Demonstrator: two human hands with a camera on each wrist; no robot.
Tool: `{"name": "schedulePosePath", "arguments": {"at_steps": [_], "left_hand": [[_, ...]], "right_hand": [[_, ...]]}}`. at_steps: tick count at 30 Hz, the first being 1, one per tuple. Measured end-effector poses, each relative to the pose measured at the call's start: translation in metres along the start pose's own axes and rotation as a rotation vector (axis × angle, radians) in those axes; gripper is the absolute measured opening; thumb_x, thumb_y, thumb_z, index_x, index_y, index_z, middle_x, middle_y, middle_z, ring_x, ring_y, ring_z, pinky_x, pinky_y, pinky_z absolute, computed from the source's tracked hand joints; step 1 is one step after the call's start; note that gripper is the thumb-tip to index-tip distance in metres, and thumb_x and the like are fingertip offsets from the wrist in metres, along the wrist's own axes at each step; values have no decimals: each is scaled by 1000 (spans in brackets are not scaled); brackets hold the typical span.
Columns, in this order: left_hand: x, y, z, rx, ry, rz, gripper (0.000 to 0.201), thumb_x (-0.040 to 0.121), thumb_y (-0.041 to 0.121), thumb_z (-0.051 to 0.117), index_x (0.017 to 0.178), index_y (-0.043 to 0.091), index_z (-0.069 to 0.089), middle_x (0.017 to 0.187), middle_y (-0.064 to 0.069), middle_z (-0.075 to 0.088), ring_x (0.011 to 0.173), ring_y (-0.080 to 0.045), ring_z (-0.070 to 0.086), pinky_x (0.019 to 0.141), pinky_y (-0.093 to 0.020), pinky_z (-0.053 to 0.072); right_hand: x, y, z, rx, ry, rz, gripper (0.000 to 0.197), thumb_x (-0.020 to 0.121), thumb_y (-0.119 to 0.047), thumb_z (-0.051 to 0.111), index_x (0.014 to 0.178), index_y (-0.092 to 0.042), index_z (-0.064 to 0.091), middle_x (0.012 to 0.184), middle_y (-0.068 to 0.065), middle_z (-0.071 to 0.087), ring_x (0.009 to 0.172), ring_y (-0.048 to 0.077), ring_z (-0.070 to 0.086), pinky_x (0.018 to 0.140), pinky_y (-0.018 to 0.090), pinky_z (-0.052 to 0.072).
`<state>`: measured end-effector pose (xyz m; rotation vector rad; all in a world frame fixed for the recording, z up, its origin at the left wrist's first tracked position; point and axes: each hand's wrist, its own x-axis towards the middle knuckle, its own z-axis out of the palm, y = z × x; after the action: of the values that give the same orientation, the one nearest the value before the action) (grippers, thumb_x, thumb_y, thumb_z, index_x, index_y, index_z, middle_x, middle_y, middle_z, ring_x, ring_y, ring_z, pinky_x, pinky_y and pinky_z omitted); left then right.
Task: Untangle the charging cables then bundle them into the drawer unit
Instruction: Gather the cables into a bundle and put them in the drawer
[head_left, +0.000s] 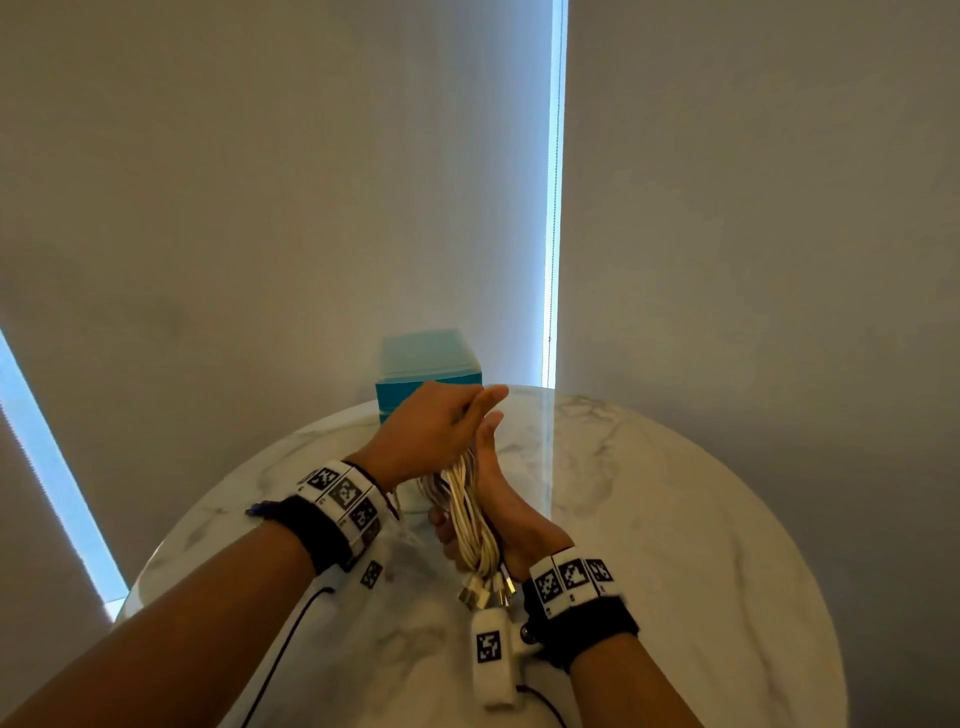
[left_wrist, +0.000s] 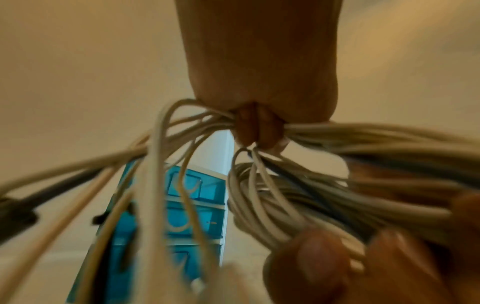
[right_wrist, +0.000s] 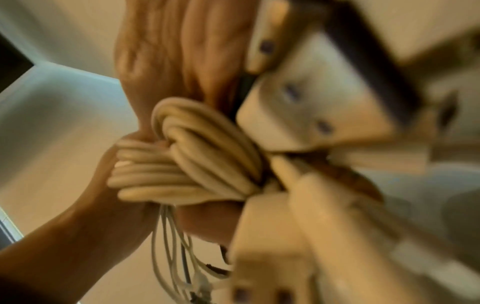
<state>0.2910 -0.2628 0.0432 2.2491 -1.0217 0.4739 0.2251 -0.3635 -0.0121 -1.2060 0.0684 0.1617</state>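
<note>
Two hands hold a bunch of pale cables (head_left: 470, 514) above a round marble table (head_left: 675, 519). The right hand (head_left: 511, 512) has its fingers curled round the bunch, metal plugs (head_left: 485, 590) hanging below by the wrist. The left hand (head_left: 434, 431) lies over the top, fingers hooked round loops of cable. Just beyond the fingertips stands a blue drawer unit (head_left: 428, 364).
</note>
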Motion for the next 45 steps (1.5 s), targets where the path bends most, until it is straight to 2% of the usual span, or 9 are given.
{"name": "schedulePosePath", "arguments": {"at_steps": [3, 7, 10, 14, 25, 31, 35, 41, 45], "left_hand": [[11, 1, -12, 20, -215, -72, 75, 99, 72, 38, 95, 8, 76, 87, -10, 75, 74, -18, 68, 72, -32, 54], [23, 12, -28, 169, -480, -140, 74, 102, 76, 37, 79, 10, 61, 72, -5, 57, 63, -14, 50, 66, -26, 40], [25, 19, -42, 138, -569, -144, 62, 97, 78, 52, 81, 19, 61, 77, 2, 63, 71, -13, 57, 74, -28, 46], [21, 17, -57, 47, -657, -90, 19, 89, 39, 82, 99, 29, 70, 100, 10, 74, 86, -6, 66, 84, -30, 51], [18, 13, -24, 530, -479, 31, 35, 92, 31, 75, 126, 40, 74, 120, 9, 65, 106, -16, 64, 79, -34, 48], [29, 21, -19, 632, -284, 197, 11, 88, 17, 71, 84, 26, 67, 85, 10, 70, 79, -12, 65, 68, -33, 51], [34, 23, -17, 544, -195, 291, 29, 91, 15, 72, 81, 30, 49, 81, 15, 51, 71, -9, 53, 60, -21, 28], [37, 26, -18, 469, -228, 384, 7, 93, 18, 76, 90, 21, 71, 86, 8, 68, 72, -10, 62, 69, -31, 51], [27, 10, -39, 204, -430, 187, 24, 87, 33, 88, 109, 34, 80, 98, 16, 79, 81, 2, 68, 77, -10, 47]], "right_hand": [[-10, 4, 0, -115, -165, 246, 92, 71, -103, 44, 87, -15, 68, 64, 1, 60, 48, 11, 53, 44, 21, 46], [-14, 8, -13, -253, -333, 261, 39, 77, -47, 92, 85, -16, 70, 72, -1, 63, 55, 9, 56, 50, 19, 49], [-9, 9, -18, -125, -339, 333, 8, 75, -14, 73, 74, -14, 64, 65, 0, 56, 46, 9, 49, 42, 19, 42], [-5, 3, -27, -6, -302, 355, 31, 51, -12, 72, 74, -17, 52, 64, -3, 40, 45, 10, 35, 41, 19, 30], [-16, 4, -13, -119, -21, 169, 15, 61, -6, 58, 53, -15, 51, 58, 5, 46, 44, 18, 45, 48, 26, 39], [-11, 3, -20, -87, -56, 63, 21, 87, 3, 68, 107, 2, 69, 87, 16, 77, 80, 31, 75, 79, 40, 61], [-1, 3, -27, -107, 35, -152, 34, 97, -14, 76, 129, -4, 70, 112, 13, 82, 105, 30, 79, 104, 47, 60], [-12, -1, -24, -29, 78, -138, 22, 106, -12, 62, 89, -2, 73, 61, 9, 61, 47, 17, 56, 49, 28, 52], [-17, -7, -44, -166, -96, -47, 21, 104, -15, 64, 85, -6, 71, 57, 5, 50, 39, 13, 45, 38, 24, 39]]}}
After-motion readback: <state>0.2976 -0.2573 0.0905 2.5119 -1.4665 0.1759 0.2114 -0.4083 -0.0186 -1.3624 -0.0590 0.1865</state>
